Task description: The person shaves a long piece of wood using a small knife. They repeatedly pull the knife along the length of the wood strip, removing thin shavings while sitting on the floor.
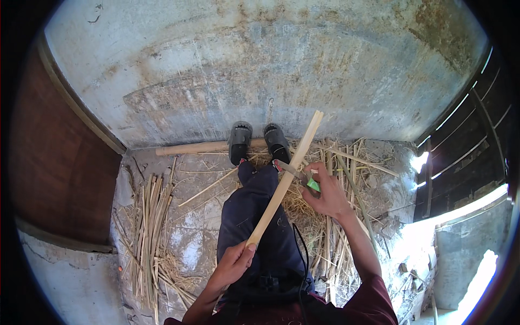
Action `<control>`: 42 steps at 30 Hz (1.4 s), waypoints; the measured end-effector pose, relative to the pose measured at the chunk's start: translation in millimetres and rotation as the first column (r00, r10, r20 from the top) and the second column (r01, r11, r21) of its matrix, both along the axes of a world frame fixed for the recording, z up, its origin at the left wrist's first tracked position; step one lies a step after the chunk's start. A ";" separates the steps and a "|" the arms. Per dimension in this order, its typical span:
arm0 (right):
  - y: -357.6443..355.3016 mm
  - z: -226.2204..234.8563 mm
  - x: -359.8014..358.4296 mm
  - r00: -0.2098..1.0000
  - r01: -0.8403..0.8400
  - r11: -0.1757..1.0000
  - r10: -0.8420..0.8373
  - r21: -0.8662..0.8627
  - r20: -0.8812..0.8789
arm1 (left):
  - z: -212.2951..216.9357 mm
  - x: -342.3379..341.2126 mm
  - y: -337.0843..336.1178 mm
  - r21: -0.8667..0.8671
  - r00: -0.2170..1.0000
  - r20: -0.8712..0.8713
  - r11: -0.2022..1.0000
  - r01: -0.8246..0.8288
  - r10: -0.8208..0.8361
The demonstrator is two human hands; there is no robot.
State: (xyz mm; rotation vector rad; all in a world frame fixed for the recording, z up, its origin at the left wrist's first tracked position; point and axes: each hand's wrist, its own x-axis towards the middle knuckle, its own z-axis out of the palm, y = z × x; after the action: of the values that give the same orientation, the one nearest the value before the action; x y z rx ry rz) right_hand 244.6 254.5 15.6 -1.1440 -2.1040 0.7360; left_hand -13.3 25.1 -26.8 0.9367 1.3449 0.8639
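Gripping: left hand (234, 264) is closed around the lower end of the bamboo strip (285, 179).
Right hand: right hand (325, 192) is wrapped fully around the green handle of the knife (297, 174); the blade lies against the strip near its middle.
Strip axis: long axis runs from 7 o'clock at the left hand to 1 o'clock, free tip toward the wall (260, 65).
Strip location: above the person's lap, over the dark trousers (254, 216).
Surroundings: split bamboo pieces (150, 227) at 9 o'clock on the floor; a round pole (189, 148) under the shoes (259, 138).
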 end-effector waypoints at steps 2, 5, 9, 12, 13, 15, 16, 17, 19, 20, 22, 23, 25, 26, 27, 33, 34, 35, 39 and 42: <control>8.2 -12.2 1.5 1.000 -0.019 0.991 0.019 0.133 0.004 | 0.4 3.9 3.2 0.050 0.998 -0.060 0.999 0.019 -0.016; 1.9 -19.4 0.6 0.983 -0.075 0.962 0.026 0.262 0.184 | -1.3 6.6 5.9 0.059 0.994 -0.108 0.998 0.034 -0.027; 1.6 -24.7 -6.9 0.981 -0.004 0.951 -0.056 0.309 0.185 | 10.0 13.0 8.2 0.143 0.978 -0.204 0.988 0.062 -0.032; 6.1 -24.6 -12.1 0.979 0.052 0.945 -0.112 0.324 0.168 | 11.0 13.6 7.1 0.158 0.971 -0.236 0.986 0.056 -0.017; 5.9 -25.3 -14.6 0.977 0.069 0.945 -0.129 0.319 0.170 | 10.2 13.5 6.2 0.159 0.966 -0.257 0.986 0.054 -0.011; 10.2 -27.6 -15.9 0.974 0.088 0.946 -0.147 0.312 0.171 | 10.7 13.7 4.9 0.158 0.963 -0.270 0.985 0.063 -0.019; 16.2 -28.8 -14.8 0.971 0.123 0.933 -0.184 0.339 0.154 | 11.2 14.8 4.9 0.158 0.960 -0.279 0.985 0.071 -0.024; 20.5 -30.6 -14.1 0.966 0.158 0.918 -0.221 0.364 0.137 | 12.8 16.1 5.5 0.158 0.960 -0.278 0.985 0.073 -0.027; 24.1 -34.7 -17.3 0.970 0.158 0.911 -0.214 0.380 0.110 | 16.8 17.4 7.7 0.147 0.954 -0.298 0.987 0.072 -0.025; 26.2 -35.9 -19.4 0.975 0.157 0.905 -0.205 0.395 0.084 | 17.0 16.7 8.0 0.148 0.954 -0.300 0.986 0.072 -0.025; 31.5 -36.3 -18.8 0.975 0.158 0.915 -0.205 0.371 0.091 | 16.3 15.9 7.7 0.151 0.954 -0.300 0.986 0.072 -0.023; 34.9 -36.9 -17.2 0.974 0.158 0.925 -0.204 0.346 0.100 | 17.2 15.5 7.3 0.151 0.954 -0.300 0.986 0.071 -0.023; 51.6 -44.8 -9.3 0.961 0.214 0.902 -0.264 0.374 0.086 | 20.4 13.9 6.9 0.129 0.951 -0.307 0.989 0.067 -0.025; 57.7 -48.7 -6.4 0.944 0.270 0.876 -0.323 0.400 0.070 | 18.5 12.9 6.0 0.131 0.952 -0.306 0.989 0.068 -0.025; 60.5 -54.0 -4.3 0.943 0.271 0.875 -0.324 0.402 0.070 | 14.7 11.9 4.0 0.125 0.952 -0.304 0.990 0.067 -0.026; 70.8 -64.5 -2.2 0.935 0.301 0.862 -0.350 0.408 0.051 | 0.6 4.3 -2.9 0.116 0.947 -0.321 0.991 0.063 -0.023; 73.8 -67.2 0.8 0.919 0.333 0.846 -0.390 0.416 0.057 | 0.2 1.8 -3.0 0.117 0.937 -0.349 0.990 0.081 -0.036; 76.8 -69.8 4.1 0.901 0.366 0.828 -0.430 0.425 0.062 | 1.8 -0.7 -4.1 0.117 0.936 -0.349 0.990 0.082 -0.036; 91.2 -74.2 16.9 0.848 0.442 0.812 -0.517 0.381 0.116 | 5.7 -6.7 -4.7 0.111 0.932 -0.359 0.989 0.093 -0.047; 84.6 -78.5 6.6 0.871 0.412 0.800 -0.487 0.437 0.070 | 0.4 -9.8 -5.5 0.111 0.935 -0.353 0.991 0.078 -0.034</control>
State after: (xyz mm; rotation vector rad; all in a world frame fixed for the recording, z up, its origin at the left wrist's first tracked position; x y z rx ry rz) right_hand 251.3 339.1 -62.9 -1.4273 -1.8798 -0.0421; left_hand -23.1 19.5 -26.3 1.2651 1.5722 0.7649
